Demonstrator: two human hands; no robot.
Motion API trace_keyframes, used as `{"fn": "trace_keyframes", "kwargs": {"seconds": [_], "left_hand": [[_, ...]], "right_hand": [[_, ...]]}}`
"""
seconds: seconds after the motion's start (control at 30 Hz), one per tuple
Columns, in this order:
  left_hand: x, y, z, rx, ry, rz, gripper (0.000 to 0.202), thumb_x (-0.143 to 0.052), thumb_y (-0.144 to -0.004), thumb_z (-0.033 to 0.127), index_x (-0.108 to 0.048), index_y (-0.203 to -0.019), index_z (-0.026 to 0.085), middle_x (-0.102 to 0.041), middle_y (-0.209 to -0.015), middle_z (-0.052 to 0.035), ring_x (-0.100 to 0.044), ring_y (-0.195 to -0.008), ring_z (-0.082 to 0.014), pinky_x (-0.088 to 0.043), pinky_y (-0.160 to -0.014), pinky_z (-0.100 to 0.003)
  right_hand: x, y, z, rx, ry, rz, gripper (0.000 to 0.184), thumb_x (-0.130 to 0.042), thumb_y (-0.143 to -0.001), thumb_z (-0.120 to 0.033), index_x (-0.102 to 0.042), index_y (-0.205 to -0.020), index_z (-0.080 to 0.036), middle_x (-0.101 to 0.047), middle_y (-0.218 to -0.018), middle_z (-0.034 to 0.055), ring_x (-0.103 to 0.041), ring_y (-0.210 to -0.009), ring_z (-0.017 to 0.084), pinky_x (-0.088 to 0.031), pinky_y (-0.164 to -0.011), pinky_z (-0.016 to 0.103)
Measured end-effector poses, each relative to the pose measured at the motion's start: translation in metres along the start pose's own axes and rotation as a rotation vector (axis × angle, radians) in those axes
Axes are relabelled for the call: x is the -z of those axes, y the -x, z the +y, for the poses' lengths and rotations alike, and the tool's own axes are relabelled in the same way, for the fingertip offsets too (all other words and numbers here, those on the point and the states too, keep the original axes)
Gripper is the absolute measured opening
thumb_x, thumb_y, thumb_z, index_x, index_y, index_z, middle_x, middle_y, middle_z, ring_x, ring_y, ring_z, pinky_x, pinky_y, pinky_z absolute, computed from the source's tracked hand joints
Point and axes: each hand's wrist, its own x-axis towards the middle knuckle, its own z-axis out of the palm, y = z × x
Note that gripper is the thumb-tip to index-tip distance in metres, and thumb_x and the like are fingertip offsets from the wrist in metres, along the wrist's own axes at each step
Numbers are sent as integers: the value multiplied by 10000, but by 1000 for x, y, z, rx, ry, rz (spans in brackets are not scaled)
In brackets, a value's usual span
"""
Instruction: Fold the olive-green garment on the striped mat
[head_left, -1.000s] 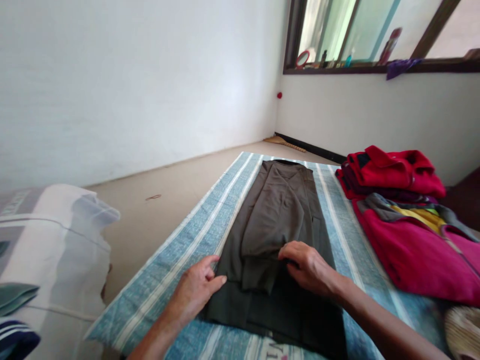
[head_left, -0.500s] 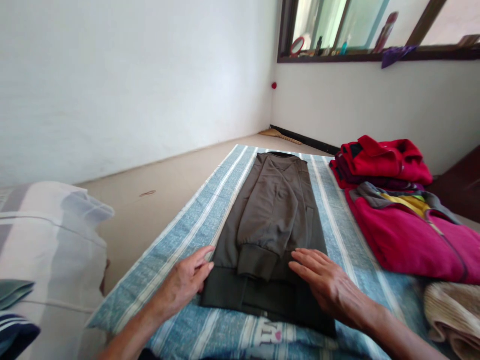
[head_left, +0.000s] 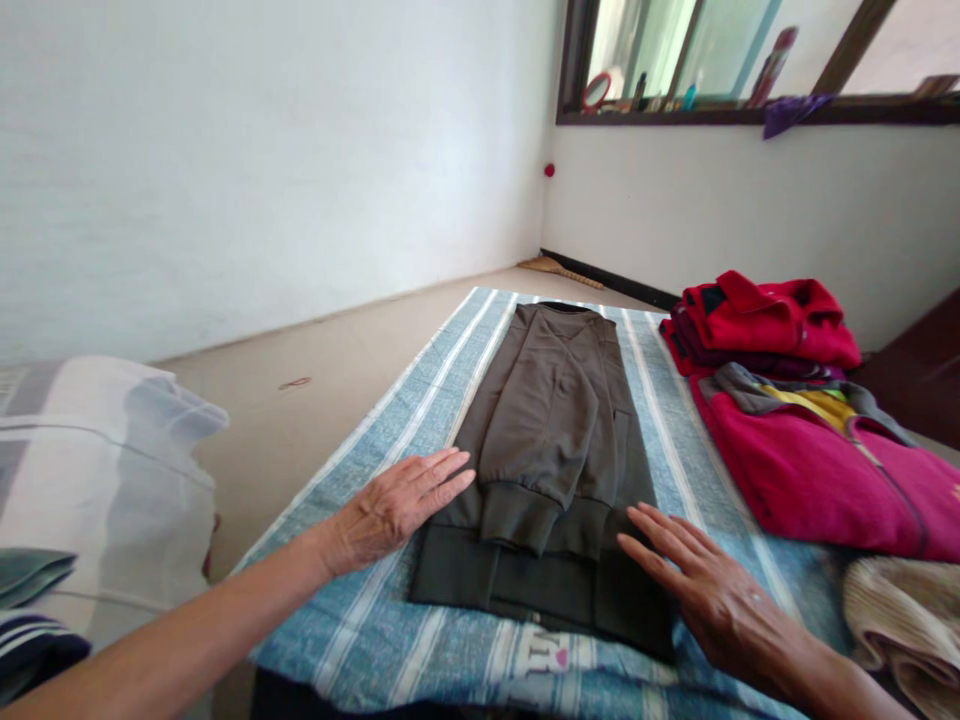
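A dark brown jacket [head_left: 545,430] lies face down or folded, I cannot tell which, with its sleeves laid lengthwise over the body and the cuffs near me. It rests on a blue and white striped cloth [head_left: 397,420]. My left hand [head_left: 412,495] is open, palm down, its fingertips over the jacket's left edge beside a cuff. At the lower right edge is my right hand [head_left: 701,570], open with fingers stretched out over the fabric. Neither hand grips the cloth.
On the right sit a folded red garment [head_left: 780,320] and a folded pink jacket [head_left: 817,470] with a grey collar. A beige ribbed textile [head_left: 907,620] lies nearer. White sheer fabric [head_left: 97,470] is at left. A window sill [head_left: 675,117] holds small items.
My left hand has moved forward and right, from pinching near the jacket's lower left edge to lying flat over it. My right hand has shifted slightly right, towards the jacket's edge.
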Motion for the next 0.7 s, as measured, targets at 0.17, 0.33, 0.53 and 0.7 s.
{"fn": "trace_keyframes", "kwargs": {"seconds": [0.17,0.33,0.53,0.7], "left_hand": [[-1,-22,-17,-160,112,-146,531,-317,-941,15,-410,-1406,256,-423,-1450,-76,-335,-1367,-216,-270,-1129,-423],[-3,-31,-29,-268,308,-155,552,-364,-915,10,-440,-1381,296,-464,-1416,-58,-371,-1345,-197,-249,-1141,-434],[6,-40,-32,-229,467,-287,597,-471,-830,38,-466,-1370,290,-430,-1437,-72,-373,-1342,-231,-222,-1149,-444],[11,-47,-36,-329,466,-327,703,-511,-788,55,-351,-1444,252,-359,-1471,-111,-313,-1371,-263,-219,-1143,-472]], "right_hand": [[-2,-12,8,85,-12,13,764,-440,-761,-46,-271,-1478,-247,-303,-1514,102,-255,-1396,278,-342,-1080,525],[-3,-21,18,141,-13,44,598,-441,-891,-137,-303,-1463,-243,-361,-1485,108,-270,-1392,253,-338,-1090,497],[3,-33,22,172,-115,-14,679,-494,-818,-149,-301,-1465,-224,-328,-1499,121,-243,-1400,262,-266,-1111,525],[13,-47,20,224,-177,-94,718,-522,-791,-182,-290,-1470,-208,-304,-1504,139,-226,-1400,296,-245,-1099,571]]}}
